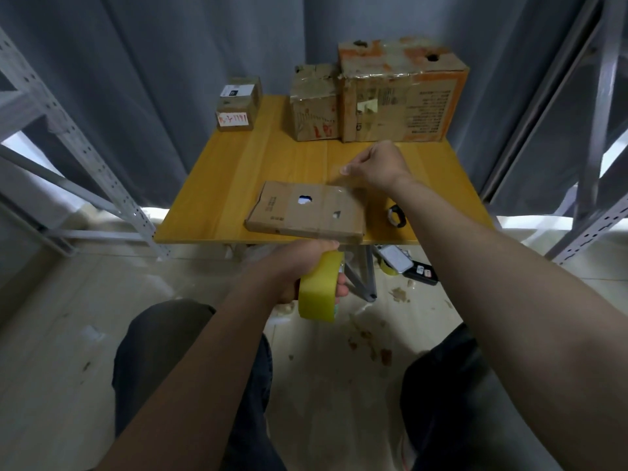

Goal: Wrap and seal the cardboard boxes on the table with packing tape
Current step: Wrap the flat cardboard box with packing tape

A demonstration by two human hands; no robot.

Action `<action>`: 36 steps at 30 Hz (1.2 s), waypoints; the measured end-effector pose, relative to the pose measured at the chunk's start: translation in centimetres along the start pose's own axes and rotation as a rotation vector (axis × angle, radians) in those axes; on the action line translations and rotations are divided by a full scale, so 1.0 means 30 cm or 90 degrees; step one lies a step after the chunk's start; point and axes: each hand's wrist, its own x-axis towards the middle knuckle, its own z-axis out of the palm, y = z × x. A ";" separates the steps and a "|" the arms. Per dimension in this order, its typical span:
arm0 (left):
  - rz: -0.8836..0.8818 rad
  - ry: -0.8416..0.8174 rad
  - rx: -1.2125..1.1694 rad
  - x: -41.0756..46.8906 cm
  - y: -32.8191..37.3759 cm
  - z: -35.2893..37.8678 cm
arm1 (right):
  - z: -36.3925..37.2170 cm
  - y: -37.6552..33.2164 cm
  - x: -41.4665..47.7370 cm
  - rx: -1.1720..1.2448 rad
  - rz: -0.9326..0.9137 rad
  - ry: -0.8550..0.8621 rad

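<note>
A flat cardboard box (299, 212) with two holes in its top lies at the near edge of the yellow table (238, 171). My left hand (302, 266) grips a yellow roll of packing tape (319, 290) just below the table's front edge. A clear strip of tape (334, 185) runs from the roll over the box. My right hand (377, 164) pinches the strip's free end above the table, just past the box's far right corner.
Three more cardboard boxes stand at the back: a small one (238, 103) on the left, a medium one (314, 103) and a large orange-marked one (397, 93). A small dark tape roll (397, 215) lies right of the flat box. Metal shelving flanks both sides.
</note>
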 end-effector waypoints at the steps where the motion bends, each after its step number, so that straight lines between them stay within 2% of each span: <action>1: -0.003 -0.005 -0.003 0.006 0.000 -0.001 | 0.005 0.004 0.003 -0.011 0.002 0.004; 11: 0.006 -0.019 0.004 0.048 -0.010 -0.003 | 0.063 0.051 0.009 -0.084 0.016 0.036; 14: 0.019 -0.015 0.000 0.059 -0.021 -0.002 | 0.075 0.056 -0.004 -0.170 -0.021 0.081; 20: 0.042 -0.018 -0.041 0.077 -0.043 0.009 | 0.097 0.074 -0.038 -0.350 -0.061 0.103; 24: 0.056 -0.003 -0.052 0.083 -0.050 0.016 | 0.111 0.095 -0.051 -0.337 -0.162 0.163; 27: 0.052 -0.009 -0.056 0.085 -0.056 0.017 | 0.104 0.107 -0.046 -0.287 -0.204 0.090; 32: 0.069 -0.006 -0.054 0.100 -0.074 0.013 | 0.086 0.110 -0.026 -0.263 -0.147 -0.021; 36: 0.093 -0.011 -0.058 0.105 -0.088 0.014 | 0.074 0.085 -0.038 -0.325 -0.128 -0.021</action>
